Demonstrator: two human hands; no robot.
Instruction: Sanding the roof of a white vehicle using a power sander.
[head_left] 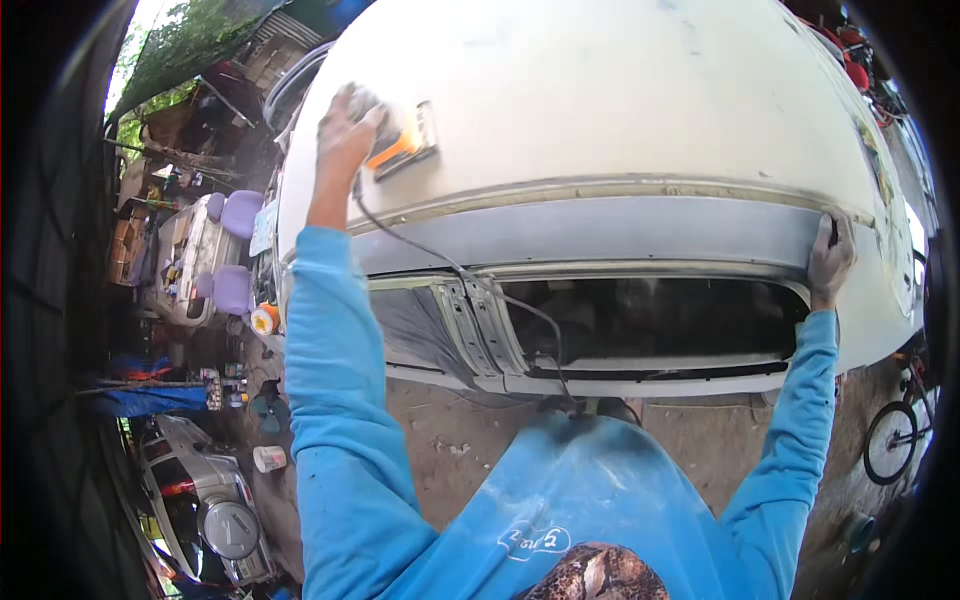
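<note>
My left hand [345, 130] is closed round an orange and dark power sander [398, 152], whose flat pad lies on the pale, whitish vehicle roof [590, 100]. Blur softens the hand and the sander's body. From the tool a dark cord [440, 252] runs down across the grey roof edge [600, 232] and the side window to my waist. At the far right, my dusty right hand [832, 258] rests on the roof's edge, fingers stretched out and holding no tool. Both arms are reaching well apart.
Below the roof edge is a dark side window [650, 320] beside a bare door pillar [480, 320]. Purple-backed seats [232, 290], a white bucket [269, 458] and a silver car [205, 505] stand on the left. A bicycle wheel [890, 443] shows at the right.
</note>
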